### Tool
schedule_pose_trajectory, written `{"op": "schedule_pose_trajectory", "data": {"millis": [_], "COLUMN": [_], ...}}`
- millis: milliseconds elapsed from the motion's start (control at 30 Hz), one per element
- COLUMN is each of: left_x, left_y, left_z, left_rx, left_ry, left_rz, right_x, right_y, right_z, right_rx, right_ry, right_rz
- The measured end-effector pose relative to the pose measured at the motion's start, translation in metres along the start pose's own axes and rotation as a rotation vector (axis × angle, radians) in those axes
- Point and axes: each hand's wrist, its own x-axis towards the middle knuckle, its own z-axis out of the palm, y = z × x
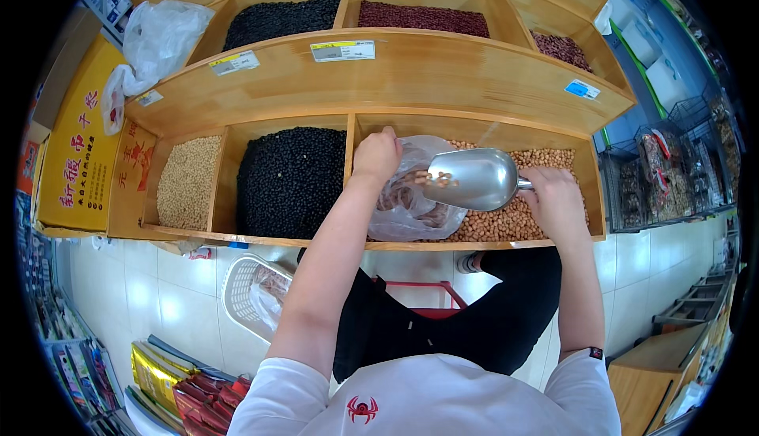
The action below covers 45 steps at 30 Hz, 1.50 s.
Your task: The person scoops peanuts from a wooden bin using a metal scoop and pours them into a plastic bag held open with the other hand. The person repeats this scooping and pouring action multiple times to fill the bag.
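My right hand grips the short handle of a metal scoop. The scoop's mouth points left over a clear plastic bag, and a few light-brown peanuts lie at its lip. With my left hand I pinch the bag's upper left edge. The bag rests in the right-hand compartment on a bed of loose peanuts; reddish-brown contents show faintly through its film. Part of the scoop's handle is hidden in my right hand.
Black beans and pale soybeans fill the wooden compartments to the left. An upper tier holds more black beans and dark red beans. A white plastic basket stands on the floor. A yellow carton flanks the bin's left end.
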Motion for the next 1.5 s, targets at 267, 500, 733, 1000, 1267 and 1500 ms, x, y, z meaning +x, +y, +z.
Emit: {"op": "schedule_pose_trajectory", "data": {"millis": [267, 500, 733, 1000, 1267, 1500], "left_x": [-0.001, -0.002, -0.005, -0.007, -0.004, -0.005], "left_y": [0.000, -0.009, -0.018, -0.018, -0.025, -0.018], "left_z": [0.001, 0.006, 0.012, 0.009, 0.015, 0.010], "left_rx": [0.044, 0.181, 0.207, 0.172, 0.169, 0.153], "left_ry": [-0.055, -0.475, -0.505, -0.479, -0.509, -0.553], "left_rz": [0.002, 0.033, 0.048, 0.043, 0.077, 0.038], "right_x": [0.007, 0.008, -0.029, -0.033, -0.033, -0.037], "right_y": [0.071, 0.152, 0.170, 0.172, 0.174, 0.184], "right_z": [-0.004, 0.044, 0.103, 0.114, 0.131, 0.150], "right_rx": [0.138, -0.023, 0.045, 0.028, 0.165, 0.480], "right_ry": [0.056, 0.103, 0.216, 0.180, -0.034, -0.224], "right_rz": [0.148, 0.288, 0.365, 0.386, 0.421, 0.474]}}
